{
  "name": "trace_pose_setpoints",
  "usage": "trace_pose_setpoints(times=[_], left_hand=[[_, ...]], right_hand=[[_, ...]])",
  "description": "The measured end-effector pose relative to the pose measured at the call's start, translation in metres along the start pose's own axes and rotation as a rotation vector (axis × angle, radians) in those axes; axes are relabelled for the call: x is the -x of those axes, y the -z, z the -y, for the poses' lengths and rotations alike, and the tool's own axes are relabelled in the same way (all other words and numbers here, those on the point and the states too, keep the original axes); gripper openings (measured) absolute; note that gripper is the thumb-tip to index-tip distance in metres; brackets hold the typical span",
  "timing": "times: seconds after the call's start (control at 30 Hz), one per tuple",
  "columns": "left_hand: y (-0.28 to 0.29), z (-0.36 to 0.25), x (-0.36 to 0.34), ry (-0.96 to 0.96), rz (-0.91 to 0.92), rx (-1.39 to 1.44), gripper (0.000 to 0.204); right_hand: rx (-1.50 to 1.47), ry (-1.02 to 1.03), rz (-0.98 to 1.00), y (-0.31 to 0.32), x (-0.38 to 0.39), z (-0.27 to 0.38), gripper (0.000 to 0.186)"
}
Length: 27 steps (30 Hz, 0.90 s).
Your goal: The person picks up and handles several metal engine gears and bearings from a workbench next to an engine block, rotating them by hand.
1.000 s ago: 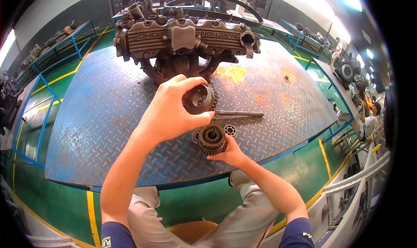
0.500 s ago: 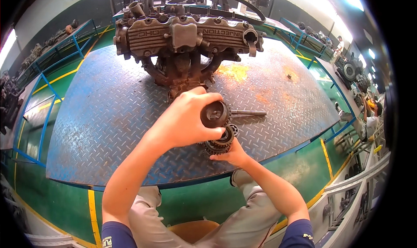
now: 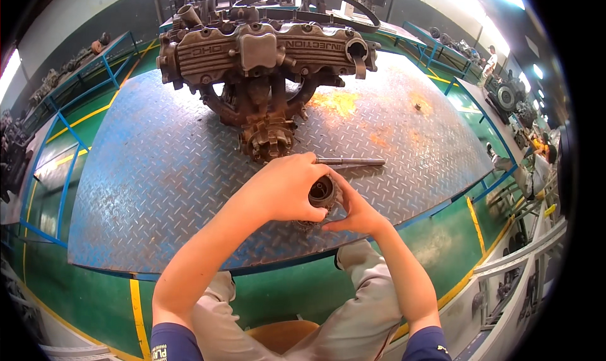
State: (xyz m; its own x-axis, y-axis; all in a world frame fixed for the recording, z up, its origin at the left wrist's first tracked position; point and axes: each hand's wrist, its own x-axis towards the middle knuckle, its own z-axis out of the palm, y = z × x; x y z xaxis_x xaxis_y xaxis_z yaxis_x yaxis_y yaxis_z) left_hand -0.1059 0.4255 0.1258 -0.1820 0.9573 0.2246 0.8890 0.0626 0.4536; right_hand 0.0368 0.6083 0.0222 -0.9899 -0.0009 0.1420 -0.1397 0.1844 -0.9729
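Observation:
My left hand (image 3: 284, 187) grips a dark cup-shaped metal part (image 3: 320, 190), which sits over a geared assembly (image 3: 309, 224) on the diamond-plate bench top (image 3: 145, 165). My right hand (image 3: 353, 212) wraps round the same stack from the right, thumb low and fingers up along its side; much of the stack is hidden by both hands. Behind them a steel shaft (image 3: 353, 162) lies on the plate. Farther back stands an engine cylinder head (image 3: 265, 54) on its manifold, with a rusty housing (image 3: 265, 137) at the front.
Blue-framed benches with engine parts (image 3: 95, 64) line the left. On the right are racks with tyres (image 3: 505, 99), a seated co-worker (image 3: 540, 171) and a standing person (image 3: 491, 61). A black belt (image 3: 347, 4) rests behind the engine. A small dark piece (image 3: 417, 106) lies on the bench.
My left hand has carried the cup-shaped part down and right onto the geared assembly. My right hand's fingers have moved up around the stack. The rusty housing is now exposed.

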Motion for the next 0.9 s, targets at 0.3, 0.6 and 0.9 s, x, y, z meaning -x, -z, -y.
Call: trace_pose_setpoints(times=[0.3,0.6,0.9], left_hand=[[-0.006,0.009,0.0,-0.037,-0.03,-0.083,0.06],[0.037,0.005,-0.005,0.077,-0.305,0.023,0.064],[-0.002,0.097,0.013,0.408,0.017,-0.094,0.037]], right_hand=[[0.619,-0.032,-0.171,0.037,-0.006,-0.027,0.104],[1.027,-0.095,-0.247,0.036,-0.025,-0.061,0.064],[0.818,0.001,-0.352,0.034,-0.026,-0.023,0.045]])
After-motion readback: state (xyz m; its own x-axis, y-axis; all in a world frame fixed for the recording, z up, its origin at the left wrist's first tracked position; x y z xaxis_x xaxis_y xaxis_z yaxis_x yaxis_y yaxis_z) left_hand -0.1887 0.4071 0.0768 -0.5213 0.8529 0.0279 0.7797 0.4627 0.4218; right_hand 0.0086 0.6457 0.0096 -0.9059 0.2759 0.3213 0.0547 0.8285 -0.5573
